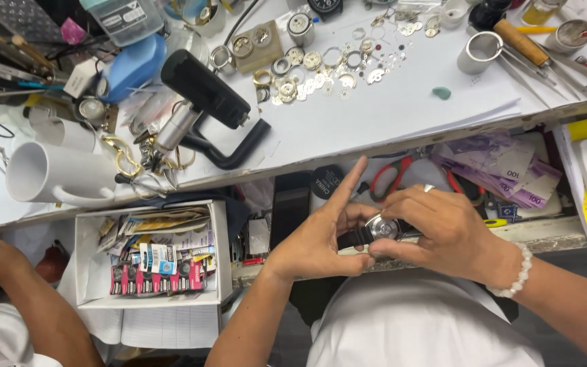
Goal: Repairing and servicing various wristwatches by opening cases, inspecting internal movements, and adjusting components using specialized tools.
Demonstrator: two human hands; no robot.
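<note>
I hold one watch (382,228) between my two hands, low in front of my body and just below the edge of the desk (402,115). My left hand (321,238) carries it from the left side: the thumb and the lower fingers pinch the dark strap, and the index finger (349,182) stands out straight, pointing up toward the desk. My right hand (443,228) comes over the watch from the right; its fingers are curled and pressed on the round metal case, and they hide part of it. So the watch lies directly between my fingers, touching both hands. Its long axis, along the strap, runs left to right, from the left palm toward the right fingertips. Both hands are equally near; the right one covers the case more.

Just beyond my fingers lies one pair of red scissors (392,178), and to the right of it a small heap of purple banknotes (504,166). Far to the left of my fingers stands one white box (220,251) with packs of button batteries. Farther up, on the desk, I see one white mug (42,173) and many small gears (321,64), too many to count. Another person's arm (15,278) rests at the far left.
</note>
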